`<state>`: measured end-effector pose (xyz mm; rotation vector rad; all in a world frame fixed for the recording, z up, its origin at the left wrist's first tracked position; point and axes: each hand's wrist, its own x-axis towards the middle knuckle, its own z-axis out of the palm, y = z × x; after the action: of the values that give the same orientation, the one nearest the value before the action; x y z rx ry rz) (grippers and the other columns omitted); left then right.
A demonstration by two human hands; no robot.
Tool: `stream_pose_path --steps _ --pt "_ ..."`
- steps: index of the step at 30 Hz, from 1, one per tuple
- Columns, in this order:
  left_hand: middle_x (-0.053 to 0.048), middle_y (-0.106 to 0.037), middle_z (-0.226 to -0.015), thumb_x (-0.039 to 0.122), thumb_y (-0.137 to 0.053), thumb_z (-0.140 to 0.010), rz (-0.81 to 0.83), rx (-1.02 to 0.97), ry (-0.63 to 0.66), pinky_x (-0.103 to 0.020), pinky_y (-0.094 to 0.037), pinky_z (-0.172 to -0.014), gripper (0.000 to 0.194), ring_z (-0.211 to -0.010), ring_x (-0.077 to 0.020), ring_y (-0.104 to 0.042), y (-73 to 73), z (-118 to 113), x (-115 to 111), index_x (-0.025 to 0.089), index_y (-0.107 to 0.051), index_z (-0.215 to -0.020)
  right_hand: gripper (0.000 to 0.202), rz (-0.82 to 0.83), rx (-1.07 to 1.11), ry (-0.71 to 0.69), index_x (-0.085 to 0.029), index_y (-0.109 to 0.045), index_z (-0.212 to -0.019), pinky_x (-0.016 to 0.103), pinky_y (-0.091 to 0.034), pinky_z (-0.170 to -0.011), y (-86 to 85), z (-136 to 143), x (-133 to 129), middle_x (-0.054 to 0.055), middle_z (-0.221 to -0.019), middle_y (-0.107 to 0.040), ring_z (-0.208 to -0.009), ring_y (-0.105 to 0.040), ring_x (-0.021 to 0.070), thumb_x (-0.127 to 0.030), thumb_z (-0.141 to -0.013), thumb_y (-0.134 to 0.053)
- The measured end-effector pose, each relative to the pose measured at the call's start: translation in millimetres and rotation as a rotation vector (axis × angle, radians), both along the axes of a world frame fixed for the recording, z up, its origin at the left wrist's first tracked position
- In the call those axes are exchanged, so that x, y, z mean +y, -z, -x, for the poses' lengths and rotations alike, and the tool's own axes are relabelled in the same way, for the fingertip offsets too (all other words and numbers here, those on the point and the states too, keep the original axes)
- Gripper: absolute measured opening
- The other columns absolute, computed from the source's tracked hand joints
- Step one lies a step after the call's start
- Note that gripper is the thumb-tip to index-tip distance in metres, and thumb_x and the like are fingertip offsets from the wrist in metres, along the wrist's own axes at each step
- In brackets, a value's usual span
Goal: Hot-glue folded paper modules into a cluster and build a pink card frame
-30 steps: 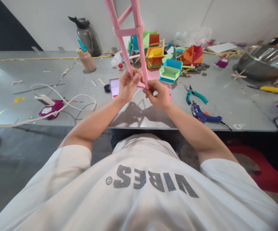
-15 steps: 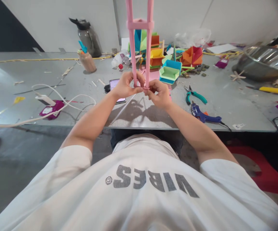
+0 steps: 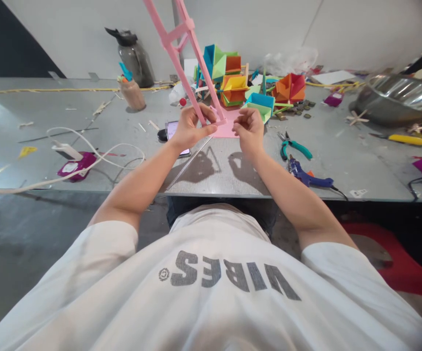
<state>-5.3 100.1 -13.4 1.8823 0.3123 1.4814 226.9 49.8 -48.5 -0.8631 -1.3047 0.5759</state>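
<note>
A tall pink frame (image 3: 177,33) of thin bars leans to the left, its top cut off by the picture's edge. My left hand (image 3: 192,127) grips the frame near its lower end, thumb and fingers around the bars. To its right, my right hand (image 3: 250,129) is off the frame, fingers bent and slightly apart, with nothing seen in them. Between and behind my hands lies a flat pink sheet (image 3: 229,127) on the table. Folded paper boxes in blue, green, yellow and orange, such as the yellow box (image 3: 234,84), stand just beyond.
Teal pliers (image 3: 297,146) and a blue glue gun (image 3: 308,174) lie on the right. A metal bowl (image 3: 390,107) and yellow-handled cutter (image 3: 408,140) are farther right. Left are a phone (image 3: 172,129), a white cable (image 3: 103,157), a brown bottle (image 3: 132,93) and a dark jug (image 3: 132,58).
The pink frame has tipped from upright to the left. My right hand has let go of its lower end and moved right, uncovering the pink sheet. My left hand still holds the frame.
</note>
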Motion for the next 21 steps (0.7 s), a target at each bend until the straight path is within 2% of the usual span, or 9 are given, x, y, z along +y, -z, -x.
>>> stream_pose_path --steps 4,7,10,14,17,19,21 --pt "-0.006 -0.083 -0.095 0.08 -0.11 -0.073 -0.012 0.02 -0.044 -0.048 -0.069 -0.091 0.062 -0.092 -0.0254 -0.081 3.6 -4.3 -2.5 0.027 -0.085 -0.09 0.064 0.085 -0.086 -0.253 -0.027 -0.077 -0.098 0.032 -0.057 -0.072 -13.7 4.7 -13.8 -0.001 -0.087 -0.07 -0.079 -0.062 0.0157 -0.09 -0.091 -0.089" --pt "-0.006 -0.08 -0.092 0.087 -0.109 -0.07 -0.009 0.048 -0.065 -0.05 -0.069 -0.091 0.069 -0.091 -0.0257 -0.08 7.2 -7.9 -4.0 0.026 -0.083 -0.089 0.075 0.096 -0.123 -0.3 -0.025 -0.073 -0.084 0.03 -0.046 -0.062 -21.1 13.3 -27.3 -0.003 -0.072 -0.061 -0.067 -0.05 0.0121 -0.099 -0.088 -0.087" --pt "-0.005 -0.08 -0.092 0.087 -0.107 -0.075 -0.042 0.061 -0.062 -0.052 -0.068 -0.094 0.068 -0.091 -0.0255 -0.079 10.4 -9.5 -2.8 0.026 -0.082 -0.09 0.078 0.117 -0.084 -0.288 -0.025 -0.067 -0.078 0.029 -0.037 -0.054 -23.7 18.1 -31.3 -0.006 -0.064 -0.052 -0.059 -0.043 0.0101 -0.099 -0.082 -0.092" --pt "-0.003 -0.08 -0.094 0.092 -0.103 -0.077 -0.043 0.083 -0.075 -0.051 -0.066 -0.093 0.07 -0.093 -0.0226 -0.075 14.0 -10.3 5.7 0.028 -0.078 -0.092 0.078 0.122 0.008 -0.211 -0.027 -0.061 -0.078 0.029 -0.035 -0.053 -32.4 8.6 -24.6 -0.008 -0.064 -0.048 -0.057 -0.041 0.0103 -0.099 -0.082 -0.093" --pt "-0.004 -0.078 -0.091 0.097 -0.102 -0.071 -0.022 0.046 -0.093 -0.053 -0.066 -0.091 0.076 -0.092 -0.0243 -0.075 16.1 -11.7 13.6 0.028 -0.075 -0.087 0.079 0.111 0.056 -0.056 -0.03 -0.051 -0.076 0.03 -0.03 -0.052 -52.8 -14.7 -23.3 -0.01 -0.062 -0.038 -0.057 -0.033 0.0114 -0.099 -0.089 -0.088" --pt "-0.004 -0.078 -0.092 0.098 -0.1 -0.072 -0.033 0.006 -0.108 -0.054 -0.066 -0.089 0.075 -0.091 -0.0255 -0.075 17.4 -12.3 18.8 0.028 -0.075 -0.085 0.083 0.039 0.069 0.027 -0.032 -0.043 -0.073 0.031 -0.025 -0.049 -69.7 -35.5 -30.4 -0.011 -0.06 -0.029 -0.056 -0.022 0.012 -0.102 -0.09 -0.084" --pt "-0.003 -0.079 -0.093 0.093 -0.101 -0.077 -0.06 -0.002 -0.118 -0.051 -0.065 -0.089 0.07 -0.09 -0.023 -0.073 18.9 -12.0 24.0 0.028 -0.076 -0.086 0.084 -0.068 0.026 0.053 -0.033 -0.038 -0.07 0.034 -0.026 -0.047 -83.1 -55.4 -46.4 -0.011 -0.059 -0.028 -0.054 -0.019 0.0125 -0.103 -0.095 -0.077"
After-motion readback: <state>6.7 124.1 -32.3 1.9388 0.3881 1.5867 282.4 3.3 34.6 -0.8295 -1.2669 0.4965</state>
